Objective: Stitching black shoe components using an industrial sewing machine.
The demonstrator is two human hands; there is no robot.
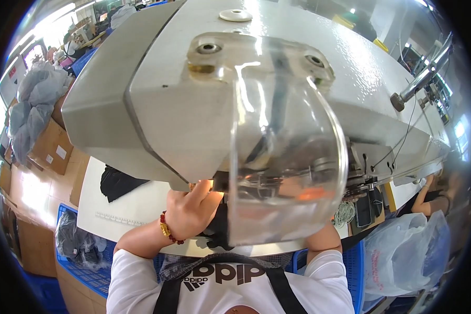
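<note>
A large light-grey sewing machine (183,120) fills the middle of the head view. At the lower left of its head is my left hand (191,209), with its fingers bent and pressed together and the tips hidden under the machine. What they pinch, if anything, does not show. Black fabric (218,227) lies just beside this hand. My right hand (295,187) shows only faintly through the clear plastic guard (285,220), close to the metal parts under the head; its fingers are not distinguishable. A second black fabric piece (121,183) lies farther left on the white table (102,196).
A ruler scale (115,219) marks the tabletop at left. Blue baskets (97,261) stand by the table, one holding dark bagged items. To the right are a phone (363,212), a thread bundle (344,213) and a translucent plastic bag (397,256). Cardboard boxes (52,149) stand at left.
</note>
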